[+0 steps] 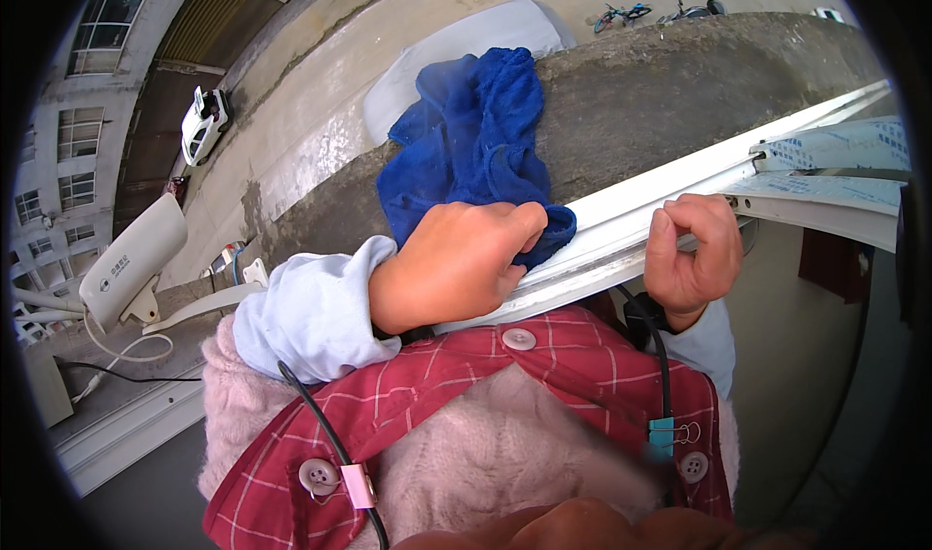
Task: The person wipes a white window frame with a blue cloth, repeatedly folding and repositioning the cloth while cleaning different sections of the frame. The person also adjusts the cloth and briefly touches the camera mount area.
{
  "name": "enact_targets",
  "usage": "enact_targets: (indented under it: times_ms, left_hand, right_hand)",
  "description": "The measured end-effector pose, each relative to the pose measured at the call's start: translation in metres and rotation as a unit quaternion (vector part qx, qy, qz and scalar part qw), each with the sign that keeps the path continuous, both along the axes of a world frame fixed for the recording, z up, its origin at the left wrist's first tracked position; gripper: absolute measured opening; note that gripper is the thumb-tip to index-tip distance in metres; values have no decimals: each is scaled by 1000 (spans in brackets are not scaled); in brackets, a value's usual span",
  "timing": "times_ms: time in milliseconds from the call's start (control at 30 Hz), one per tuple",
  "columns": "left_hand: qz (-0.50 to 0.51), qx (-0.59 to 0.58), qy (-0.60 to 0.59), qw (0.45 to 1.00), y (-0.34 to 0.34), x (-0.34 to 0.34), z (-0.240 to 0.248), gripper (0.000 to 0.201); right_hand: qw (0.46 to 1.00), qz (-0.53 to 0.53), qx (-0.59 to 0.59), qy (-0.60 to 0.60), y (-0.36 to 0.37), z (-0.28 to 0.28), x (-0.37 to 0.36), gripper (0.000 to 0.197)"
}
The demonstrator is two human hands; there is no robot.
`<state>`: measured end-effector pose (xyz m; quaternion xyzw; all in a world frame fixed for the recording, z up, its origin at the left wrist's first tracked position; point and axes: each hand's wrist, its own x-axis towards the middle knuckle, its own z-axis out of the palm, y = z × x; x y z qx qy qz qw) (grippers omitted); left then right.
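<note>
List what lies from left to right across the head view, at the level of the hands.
White security camera → pale blue sleeve → left hand pressing on the blue cloth → white window frame rail → right hand gripping the rail → taped frame end.

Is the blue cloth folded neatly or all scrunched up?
Scrunched up. The blue cloth lies in bumpy bunches on the concrete ledge, and the left hand presses one end onto the white window frame.
</note>
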<state>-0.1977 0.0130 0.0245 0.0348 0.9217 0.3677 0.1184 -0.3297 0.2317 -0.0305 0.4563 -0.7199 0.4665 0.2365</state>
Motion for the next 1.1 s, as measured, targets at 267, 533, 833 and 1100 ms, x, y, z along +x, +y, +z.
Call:
enact_targets:
  times_ms: [267, 533, 833, 1100]
  left_hand:
    - [-43, 77, -6, 996, -14, 0, 0, 25]
    - [-203, 17, 85, 975, -30, 3, 9, 20]
    - [-188, -11, 128, 974, -27, 6, -7, 12]
    - [-118, -37, 125, 984, -7, -3, -8, 17]
  right_hand:
    - [1000, 5, -7, -5, -1, 1, 0, 23]
    - [1000, 5, 7, -4, 1, 0, -1, 21]
    - [1000, 12, 5, -1, 1, -1, 0, 23]
    - [1000, -7, -6, -4, -2, -1, 4, 23]
